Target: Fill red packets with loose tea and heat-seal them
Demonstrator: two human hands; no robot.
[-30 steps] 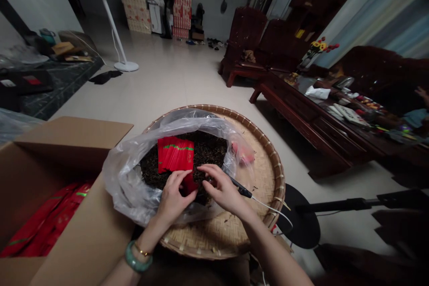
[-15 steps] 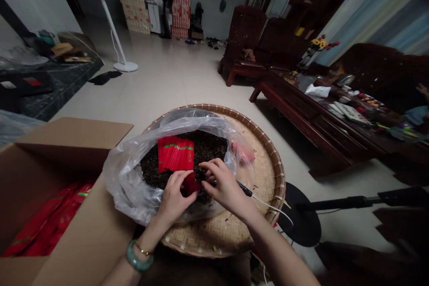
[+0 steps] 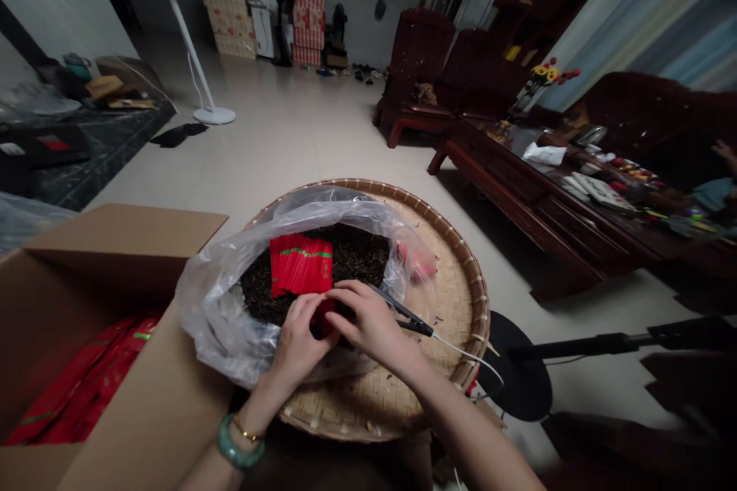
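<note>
My left hand (image 3: 299,337) is closed around a small red packet (image 3: 324,313), held low over the plastic bag. My right hand (image 3: 365,318) has its fingers curled in at the packet's top; what they pinch is hidden. Beneath both hands, the clear plastic bag (image 3: 210,299) lies open, full of dark loose tea leaves (image 3: 362,249). A fanned stack of red packets (image 3: 302,265) with green stripes rests on the leaves. Just beyond my right hand lies a black clamp-shaped tool (image 3: 411,318) with a white cord.
The bag sits in a round woven bamboo tray (image 3: 454,284), with a pinkish-red bundle (image 3: 418,261) at its right. At left stands an open cardboard box (image 3: 132,230) holding more red packets (image 3: 92,376). A black stand base (image 3: 518,376) is on the floor right; a wooden table (image 3: 530,199) stands beyond.
My right hand has moved left and in to the packet's mouth, where its fingers now meet my left hand. More of the black tool shows.
</note>
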